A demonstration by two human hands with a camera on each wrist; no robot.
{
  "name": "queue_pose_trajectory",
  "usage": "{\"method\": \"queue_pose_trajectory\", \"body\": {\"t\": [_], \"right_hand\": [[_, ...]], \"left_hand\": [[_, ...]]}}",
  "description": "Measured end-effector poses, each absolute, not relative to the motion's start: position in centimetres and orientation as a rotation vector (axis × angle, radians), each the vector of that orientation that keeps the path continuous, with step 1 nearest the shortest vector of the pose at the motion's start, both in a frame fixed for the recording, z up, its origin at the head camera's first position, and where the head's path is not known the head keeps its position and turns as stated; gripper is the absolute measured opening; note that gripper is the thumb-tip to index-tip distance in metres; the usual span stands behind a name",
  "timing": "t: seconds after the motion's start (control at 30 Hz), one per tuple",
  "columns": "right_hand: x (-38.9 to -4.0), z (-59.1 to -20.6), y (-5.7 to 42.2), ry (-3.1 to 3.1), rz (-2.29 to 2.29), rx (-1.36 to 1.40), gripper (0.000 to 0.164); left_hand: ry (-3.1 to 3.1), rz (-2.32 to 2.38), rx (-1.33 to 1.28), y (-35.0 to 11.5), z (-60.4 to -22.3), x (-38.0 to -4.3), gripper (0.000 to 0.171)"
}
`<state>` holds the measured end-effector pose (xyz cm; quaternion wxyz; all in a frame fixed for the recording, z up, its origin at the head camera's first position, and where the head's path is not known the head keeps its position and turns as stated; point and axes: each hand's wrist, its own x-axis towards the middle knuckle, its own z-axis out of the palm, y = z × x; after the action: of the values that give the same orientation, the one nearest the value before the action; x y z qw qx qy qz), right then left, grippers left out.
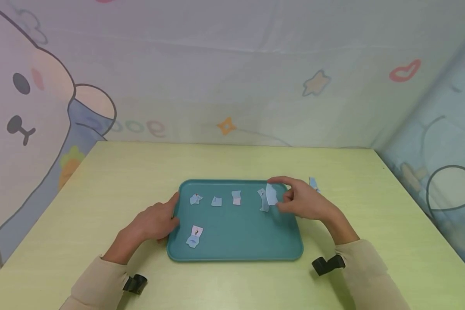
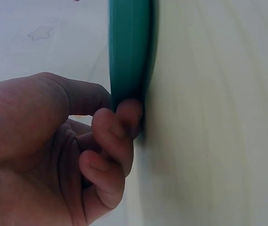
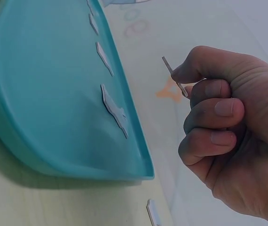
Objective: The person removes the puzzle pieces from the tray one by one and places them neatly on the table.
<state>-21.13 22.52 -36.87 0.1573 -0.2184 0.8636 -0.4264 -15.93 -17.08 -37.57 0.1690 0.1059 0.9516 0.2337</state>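
My left hand (image 1: 156, 220) holds the left edge of a teal tray (image 1: 240, 254). In the left wrist view the thumb lies at the tray's rim (image 2: 129, 42), with curled fingertips against its outer side. My right hand (image 1: 304, 199) pinches a pale blue puzzle piece (image 1: 271, 194) between thumb and index finger, above the tray's right part. From the right wrist this piece (image 3: 175, 77) shows nearly edge-on, the other fingers curled in. Just left of it, a longer puzzle piece (image 1: 263, 201) lies on the tray and is partly overlapped in the head view.
Along the tray's far side lie more small pieces: one at left (image 1: 195, 199), another beside it (image 1: 216, 201) and a blue-and-pink one (image 1: 236, 198). A patterned piece (image 1: 194, 237) lies near the front left. Beyond the right hand, another piece (image 1: 313, 183) rests on the pale table (image 1: 139, 163).
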Motion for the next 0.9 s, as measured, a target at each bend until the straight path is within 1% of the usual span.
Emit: {"method": "queue_pose_trajectory", "body": {"t": [0.33,0.9], "right_hand": [[-21.4,-36.6,23.3,2.490,-1.209,-0.586,0.061],[-21.9,-36.1,25.8,2.477,-1.293,-0.490,0.062]], "left_hand": [[2.708,0.650,0.305,-17.1,-37.6,-15.9,0.076],[2.707,0.658,0.308,-17.1,-37.7,-16.1,0.076]]}}
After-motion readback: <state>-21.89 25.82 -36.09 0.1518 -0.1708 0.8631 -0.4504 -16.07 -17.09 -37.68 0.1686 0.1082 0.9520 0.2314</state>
